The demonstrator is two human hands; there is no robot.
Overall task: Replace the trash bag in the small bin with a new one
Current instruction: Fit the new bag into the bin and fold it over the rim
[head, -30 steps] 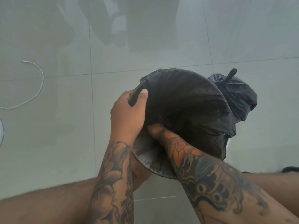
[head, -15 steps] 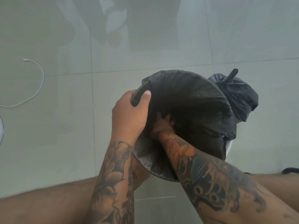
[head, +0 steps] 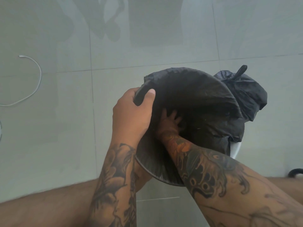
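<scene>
A new black trash bag (head: 193, 95) lines the small bin, whose white wall (head: 236, 149) shows only at the lower right. The bag's edge is folded over the round rim. My left hand (head: 131, 115) grips the rim and the bag's edge at the left, thumb inside. My right hand (head: 170, 122) reaches down inside the bag with fingers spread against the plastic; the fingertips fade into the dark. A tied, full black trash bag (head: 242, 90) sits on the floor just behind the bin on the right.
Pale glossy floor tiles (head: 65, 128) surround the bin. A white cable (head: 35, 82) curls on the floor at far left. A dark curved object (head: 296, 172) peeks in at the right edge. My bare legs cross the bottom of the view.
My right hand has pushed deeper into the bag, from near the rim down toward the bottom, with fingers spreading. The left hand keeps its grip on the rim.
</scene>
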